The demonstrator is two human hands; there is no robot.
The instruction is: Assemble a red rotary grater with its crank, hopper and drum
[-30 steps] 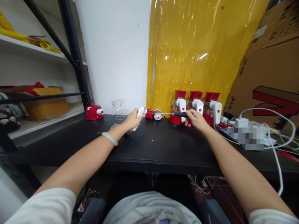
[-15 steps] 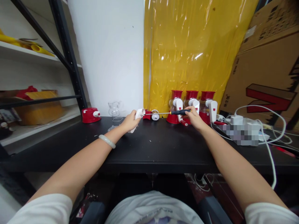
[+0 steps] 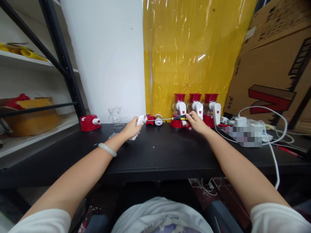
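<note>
My left hand point(image 3: 131, 128) is wrapped round a white plastic handle part point(image 3: 139, 121) at the back of the black table point(image 3: 170, 155). A small red piece point(image 3: 150, 119) with a white wheel point(image 3: 158, 121) sits at the handle's open end. My right hand point(image 3: 196, 122) grips a screwdriver point(image 3: 181, 117) with a black and yellow handle. Its thin shaft points left toward the red piece. Right behind my right hand stand three red and white assembled units point(image 3: 194, 108) in a row.
A red base with a white knob point(image 3: 88, 122) and a clear plastic part point(image 3: 115, 115) lie left of my left hand. White chargers and cables point(image 3: 252, 129) spread at the right. Behind are yellow plastic sheeting point(image 3: 189, 48), cardboard boxes point(image 3: 274, 64) and a black metal shelf point(image 3: 60, 61).
Both hands keep their hold on the handle part and the screwdriver. The view has swung a little to the right and up; the hands sit slightly further left in the picture.
</note>
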